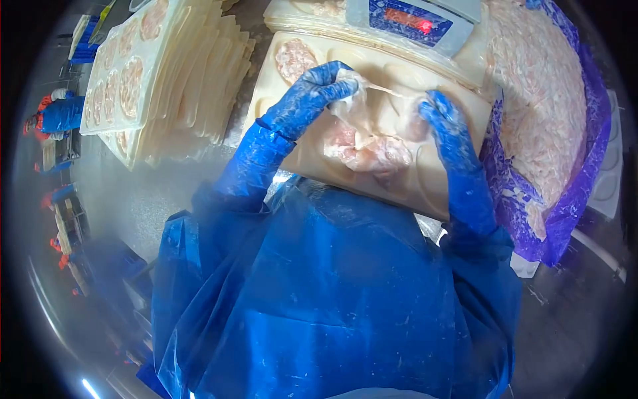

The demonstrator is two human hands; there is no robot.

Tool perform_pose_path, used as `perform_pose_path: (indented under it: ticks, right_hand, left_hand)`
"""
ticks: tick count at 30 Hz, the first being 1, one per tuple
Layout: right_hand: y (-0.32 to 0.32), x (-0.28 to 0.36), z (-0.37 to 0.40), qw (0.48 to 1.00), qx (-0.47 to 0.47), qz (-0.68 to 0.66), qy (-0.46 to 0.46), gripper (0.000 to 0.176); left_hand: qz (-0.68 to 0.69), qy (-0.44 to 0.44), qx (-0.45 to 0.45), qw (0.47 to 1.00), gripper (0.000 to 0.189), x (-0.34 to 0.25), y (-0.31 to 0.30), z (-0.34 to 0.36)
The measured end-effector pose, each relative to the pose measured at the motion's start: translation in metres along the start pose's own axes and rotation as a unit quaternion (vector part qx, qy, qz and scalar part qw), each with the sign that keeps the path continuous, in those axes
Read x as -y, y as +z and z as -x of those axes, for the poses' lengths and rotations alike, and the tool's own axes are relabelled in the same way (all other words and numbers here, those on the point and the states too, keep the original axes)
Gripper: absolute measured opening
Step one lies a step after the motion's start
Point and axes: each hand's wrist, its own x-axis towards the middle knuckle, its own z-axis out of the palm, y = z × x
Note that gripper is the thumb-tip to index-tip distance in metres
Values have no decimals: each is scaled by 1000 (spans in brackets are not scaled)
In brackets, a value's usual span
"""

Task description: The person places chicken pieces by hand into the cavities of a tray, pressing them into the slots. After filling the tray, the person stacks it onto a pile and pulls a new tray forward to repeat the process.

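Over a cream tray (296, 158) with oval hollows, my left hand (314, 93), in a blue glove, is closed on a pale, stringy piece of raw meat (357, 106). My right hand (442, 120), also gloved, pinches the other side of it. Thin strands stretch between the two hands. Below them a larger pink lump of meat (372, 154) lies on the middle of the tray, and the strands hang down to it. A flat oval portion of minced meat (296, 61) fills the tray's upper left hollow.
Stacked trays (193, 86) stand at the left, the top one holding meat portions. Behind my tray is a scale (417, 26) with a red display. At the right a large heap of meat (538, 100) lies on purple film (595, 159). A co-worker (56, 114) is far left.
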Motion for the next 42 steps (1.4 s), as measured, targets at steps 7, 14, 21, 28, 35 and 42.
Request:
perform_pose_path:
  ticks: [7, 14, 21, 28, 35, 42]
  right_hand:
    - [16, 0, 14, 977, 135, 153, -64, 34]
    - [76, 22, -24, 986, 155, -66, -9, 30]
    - [43, -34, -27, 911, 9, 400, -100, 35]
    - [76, -34, -28, 715, 43, 657, -234, 55]
    - [78, -35, -1, 794, 134, 565, -180, 62]
    - [12, -23, 32, 900, -48, 396, -175, 48]
  left_hand:
    - [-50, -26, -2, 998, 25, -57, 7, 14]
    - [-98, 64, -21, 993, 26, -71, 11, 3]
    - [-510, 209, -251, 796, 28, 3, -35, -48]
    - [-565, 279, -10, 777, 37, 79, -40, -35]
    - [-740, 186, -94, 639, 49, 46, -40, -37]
    - [-598, 167, -161, 767, 84, 81, 49, -51]
